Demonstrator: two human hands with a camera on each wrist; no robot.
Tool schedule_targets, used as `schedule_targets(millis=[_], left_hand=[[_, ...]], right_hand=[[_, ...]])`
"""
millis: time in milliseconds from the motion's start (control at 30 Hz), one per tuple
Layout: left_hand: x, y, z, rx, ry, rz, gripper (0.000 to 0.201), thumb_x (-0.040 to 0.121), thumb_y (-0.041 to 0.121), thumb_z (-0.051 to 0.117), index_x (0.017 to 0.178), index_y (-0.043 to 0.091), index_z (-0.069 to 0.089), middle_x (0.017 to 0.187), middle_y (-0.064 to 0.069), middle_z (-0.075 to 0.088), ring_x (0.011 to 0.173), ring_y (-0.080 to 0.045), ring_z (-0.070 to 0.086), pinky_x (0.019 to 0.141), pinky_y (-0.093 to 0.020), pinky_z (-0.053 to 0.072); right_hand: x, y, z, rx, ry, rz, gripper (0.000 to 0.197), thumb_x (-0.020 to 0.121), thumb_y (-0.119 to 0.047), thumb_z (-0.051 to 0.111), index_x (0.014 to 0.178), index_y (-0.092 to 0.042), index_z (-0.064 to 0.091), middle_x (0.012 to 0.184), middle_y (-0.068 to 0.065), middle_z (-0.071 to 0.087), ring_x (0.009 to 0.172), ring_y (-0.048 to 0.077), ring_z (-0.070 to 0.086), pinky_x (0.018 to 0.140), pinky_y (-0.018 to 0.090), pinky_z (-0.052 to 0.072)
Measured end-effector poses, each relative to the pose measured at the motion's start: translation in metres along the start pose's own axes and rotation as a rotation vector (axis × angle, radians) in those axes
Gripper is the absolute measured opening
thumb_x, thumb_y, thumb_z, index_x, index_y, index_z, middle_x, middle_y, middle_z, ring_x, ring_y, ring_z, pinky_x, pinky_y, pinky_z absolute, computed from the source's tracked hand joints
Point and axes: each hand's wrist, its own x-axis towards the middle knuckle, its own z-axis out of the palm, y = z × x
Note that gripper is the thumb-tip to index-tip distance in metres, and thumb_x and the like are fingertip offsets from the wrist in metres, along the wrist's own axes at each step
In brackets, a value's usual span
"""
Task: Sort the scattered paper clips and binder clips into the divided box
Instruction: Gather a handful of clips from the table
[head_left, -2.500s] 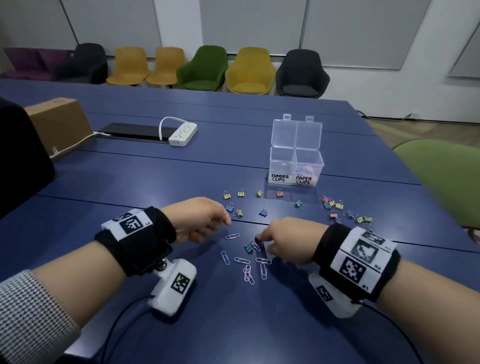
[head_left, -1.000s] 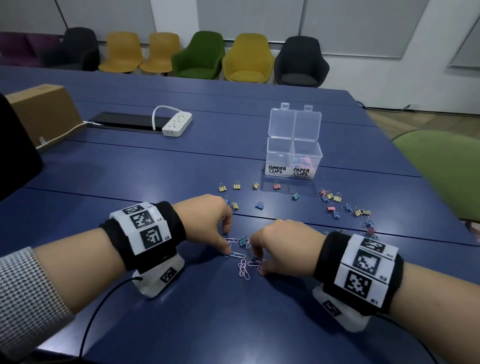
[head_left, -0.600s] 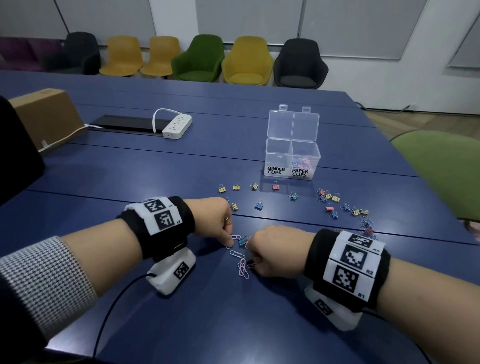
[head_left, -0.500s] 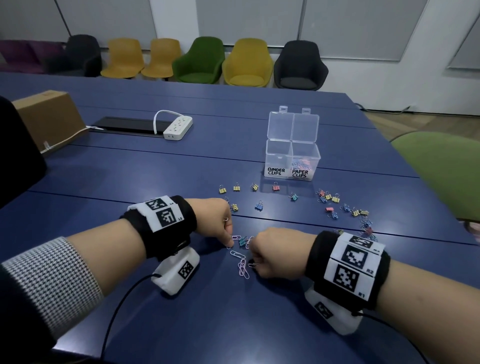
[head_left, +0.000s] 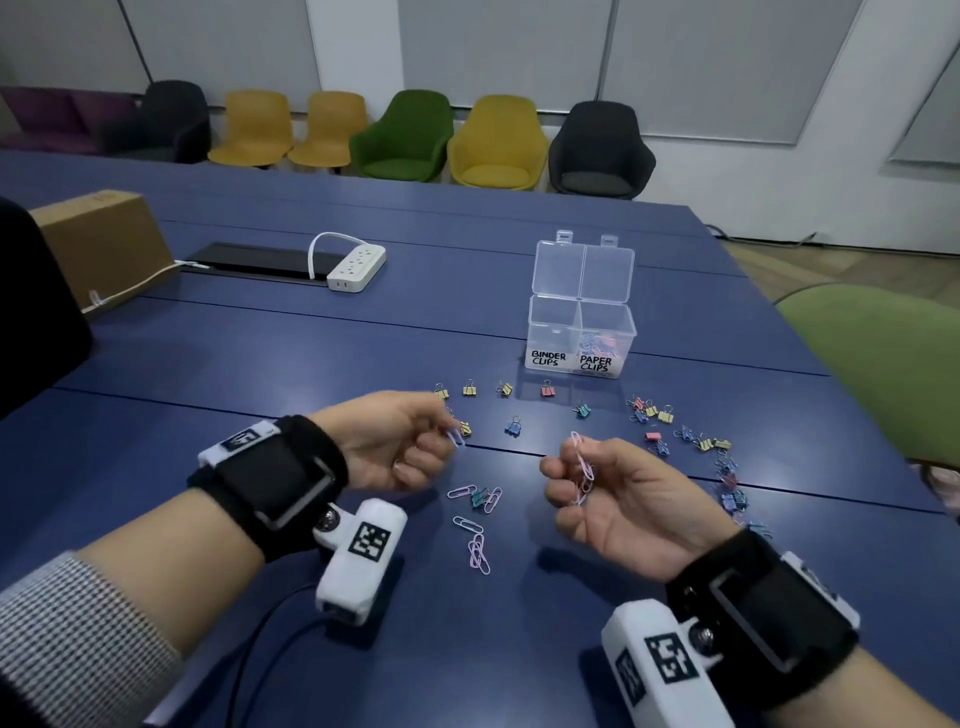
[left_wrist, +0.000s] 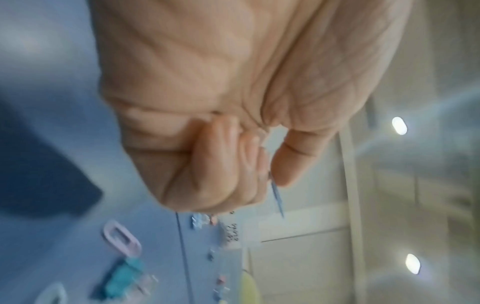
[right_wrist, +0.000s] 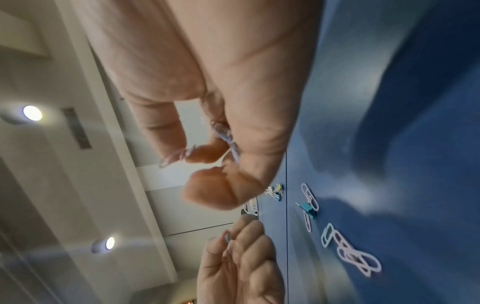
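— Listing hands first: what does each hold?
— Left hand (head_left: 395, 441), raised off the blue table (head_left: 260, 364), palm turned inward, thumb and forefinger pinching one blue paper clip (head_left: 456, 437); other fingers curled. Right hand (head_left: 618, 504), palm up, fingers curled round a small bunch of pink paper clips (head_left: 583, 465), one end standing above the fingertips.
— Loose stock between the hands?
— Five or so paper clips on the table (head_left: 475, 540), pink and pale blue, and one teal binder clip (head_left: 479, 497) lying among them, touching two.
— Binder clips elsewhere?
— A scattered row of binder clips (head_left: 504, 389) just in front of the box, yellow, red, blue; a denser cluster of binder clips (head_left: 691, 441) trailing off to the right and back toward the near edge.
— And the divided box (head_left: 579, 338)?
— Clear plastic, lid standing open behind it, well beyond both hands. Left compartment labelled BINDER CLIPS, no contents discernible; right compartment labelled PAPER CLIPS, coloured clips visible inside.
— Sundries?
— White power strip (head_left: 357, 266), cardboard box (head_left: 104, 244), both far left.
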Motion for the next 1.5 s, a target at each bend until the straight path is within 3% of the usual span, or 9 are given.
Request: schedule_targets(millis=[167,333,500,600,700,900,1067,1233,1500], left_hand=[[-0.007,-0.01,0.01,-0.614,-0.167,0.076,0.006,0.063,0.01,0.038,0.057,0.011,0.04,0.066,0.001,0.03,0.05,-0.013,0.029,0.038,-0.021,0.03],[-0.004,-0.023,0.015,-0.677,-0.11,0.092,0.02,0.066,0.014,0.036,0.053,0.005,0.048,0.059,-0.004,0.041,0.043,-0.016,0.04,0.037,-0.019,0.034],[-0.004,-0.013,0.01,-0.348,0.034,0.055,0.028,0.084,0.026,0.051,0.06,0.013,0.046,0.05,0.005,0.03,0.035,-0.008,0.029,0.033,-0.016,0.019],[-0.003,-0.009,0.012,0.112,0.173,0.107,0.033,0.094,0.029,0.053,0.064,0.017,0.047,0.048,0.007,0.022,0.035,-0.005,0.016,0.036,-0.014,0.01],[-0.005,-0.003,0.014,0.607,0.225,0.164,0.027,0.088,0.032,0.065,0.068,0.015,0.055,0.05,0.005,0.03,0.039,-0.01,0.021,0.04,-0.016,0.016],[-0.009,-0.005,0.026,1.266,0.249,0.212,0.026,0.075,0.037,0.077,0.094,0.022,0.067,0.043,0.012,0.041,0.04,-0.001,0.039,0.044,-0.015,0.029],[-0.008,-0.016,0.031,1.42,0.261,0.198,0.026,0.071,0.036,0.078,0.088,0.021,0.065,0.071,0.008,0.056,0.071,-0.014,0.058,0.063,-0.024,0.048],[-0.007,-0.016,0.039,1.563,0.3,0.229,0.011,0.078,0.023,0.069,0.08,0.015,0.061,0.065,0.005,0.05,0.064,-0.017,0.046,0.048,-0.019,0.031],[-0.003,-0.017,0.036,1.625,0.288,0.224,0.023,0.081,0.015,0.059,0.059,0.013,0.052,0.057,-0.004,0.049,0.054,-0.019,0.038,0.047,-0.022,0.03]], right_hand=[[0.001,0.006,0.002,0.084,-0.059,-0.018,0.033,0.049,-0.01,0.083,0.067,-0.007,0.057,0.071,0.008,0.055,0.052,0.016,0.052,0.047,0.026,0.049],[0.009,0.001,0.007,0.0,0.049,0.099,0.03,0.068,-0.02,0.077,0.059,-0.013,0.049,0.052,-0.002,0.038,0.035,0.007,0.032,0.031,0.017,0.026],[0.01,-0.008,0.028,-1.259,0.218,0.035,0.018,0.095,-0.022,0.051,0.091,-0.013,0.067,0.058,-0.004,0.044,0.038,0.003,0.04,0.039,0.016,0.032],[0.013,-0.005,0.034,-2.037,0.107,0.081,0.037,0.093,-0.027,0.05,0.129,-0.025,0.056,0.12,0.0,0.066,0.108,0.011,0.061,0.091,0.023,0.046],[0.016,0.001,0.041,-2.264,0.024,0.187,0.05,0.093,-0.023,0.047,0.142,-0.03,0.039,0.125,0.009,0.06,0.112,0.03,0.056,0.085,0.032,0.045],[0.015,0.009,0.047,-2.324,0.1,0.253,0.027,0.091,-0.021,0.047,0.111,-0.006,0.057,0.107,0.016,0.065,0.091,0.034,0.058,0.072,0.034,0.048],[0.009,0.026,0.065,-2.331,0.191,0.155,0.038,0.088,-0.041,0.056,0.071,-0.014,0.037,0.099,0.014,0.06,0.092,0.033,0.058,0.067,0.029,0.035],[0.024,0.042,0.075,-2.37,0.177,0.07,0.031,0.088,-0.033,0.06,0.109,-0.01,0.056,0.111,0.011,0.062,0.102,0.031,0.061,0.069,0.031,0.036],[0.025,0.043,0.08,-2.355,0.172,0.072,0.011,0.09,-0.005,0.045,0.097,-0.011,0.052,0.105,0.013,0.06,0.104,0.034,0.059,0.071,0.033,0.035]])
